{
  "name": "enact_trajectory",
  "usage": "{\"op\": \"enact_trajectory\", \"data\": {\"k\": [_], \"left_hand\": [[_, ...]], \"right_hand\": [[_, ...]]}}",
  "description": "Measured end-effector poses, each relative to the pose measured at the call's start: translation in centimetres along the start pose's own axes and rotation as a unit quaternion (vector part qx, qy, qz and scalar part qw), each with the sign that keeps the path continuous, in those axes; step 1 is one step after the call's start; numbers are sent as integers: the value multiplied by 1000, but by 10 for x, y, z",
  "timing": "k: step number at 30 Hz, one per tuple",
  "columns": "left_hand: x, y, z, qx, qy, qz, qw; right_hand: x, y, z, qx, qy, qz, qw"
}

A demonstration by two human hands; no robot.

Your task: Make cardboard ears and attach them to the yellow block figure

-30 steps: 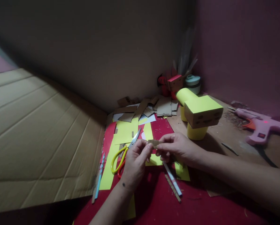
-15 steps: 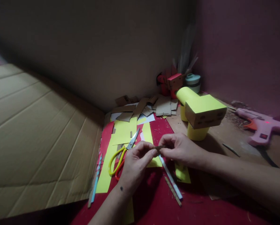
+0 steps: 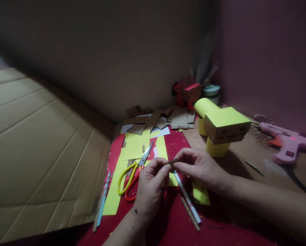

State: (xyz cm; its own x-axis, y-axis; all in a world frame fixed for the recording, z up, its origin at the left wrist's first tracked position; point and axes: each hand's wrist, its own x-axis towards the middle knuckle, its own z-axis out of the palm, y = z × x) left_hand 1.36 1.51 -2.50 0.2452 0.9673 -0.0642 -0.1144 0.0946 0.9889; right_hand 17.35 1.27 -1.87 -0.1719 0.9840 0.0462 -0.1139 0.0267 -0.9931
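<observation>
Between my two hands is a small brown piece of cardboard, mostly covered by the fingertips. My left hand pinches one end, and my right hand pinches the other with thumb and forefinger. Just left of my left hand lie scissors with yellow and red handles, resting on yellow paper. Below my fingers a whitish stick lies on the red surface, beside a thin cardboard strip. Behind my right hand stands a yellow model with a box-shaped cardboard head.
A big cardboard sheet slopes along the left, with a blue pencil near its edge. Cardboard scraps are heaped at the back, near a red model and a teal-lidded pot. A pink glue gun lies at right.
The view has shifted slightly, so most things sit a little lower in the picture. Both hands still pinch the small cardboard piece, which has turned slightly.
</observation>
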Motion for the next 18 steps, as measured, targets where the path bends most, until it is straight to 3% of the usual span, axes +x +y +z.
{"op": "enact_trajectory", "data": {"k": [10,18], "left_hand": [[0,-4,2,4,22,12,1000],[-3,-2,4,-10,26,8,1000]], "right_hand": [[0,3,0,5,23,-32,999],[0,-2,-1,51,16,7,999]]}}
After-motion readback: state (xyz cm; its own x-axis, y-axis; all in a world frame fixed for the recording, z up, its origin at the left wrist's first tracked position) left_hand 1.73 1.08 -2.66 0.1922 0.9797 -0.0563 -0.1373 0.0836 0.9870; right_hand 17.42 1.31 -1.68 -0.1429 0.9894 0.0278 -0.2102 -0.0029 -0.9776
